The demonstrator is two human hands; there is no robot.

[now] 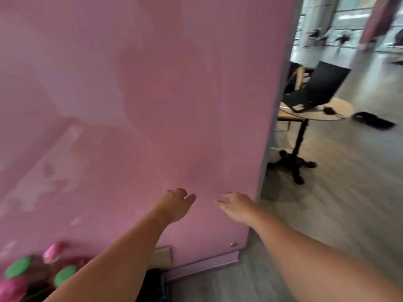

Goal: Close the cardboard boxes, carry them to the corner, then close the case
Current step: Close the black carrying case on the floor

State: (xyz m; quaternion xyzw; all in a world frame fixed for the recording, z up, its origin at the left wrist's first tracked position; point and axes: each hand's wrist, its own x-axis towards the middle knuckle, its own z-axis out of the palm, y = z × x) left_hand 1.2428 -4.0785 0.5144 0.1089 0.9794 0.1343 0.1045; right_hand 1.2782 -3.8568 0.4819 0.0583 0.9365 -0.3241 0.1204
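Both arms reach toward the pink wall (152, 94), the left hand (176, 205) and right hand (236, 207) close together in front of it, fingers loosely spread and holding nothing; blur hides whether they touch it. A corner of a cardboard box (162, 257) shows at the wall's foot, under the left forearm. Right of the wall's edge, a round table (335, 109) carries an open black laptop (322, 83).

Your two forearms bare from elbow to wrist, no sleeves in view, your left hand (177, 204) and right hand (236, 207) ungloved, no rings, watch or bands that the blur lets you see
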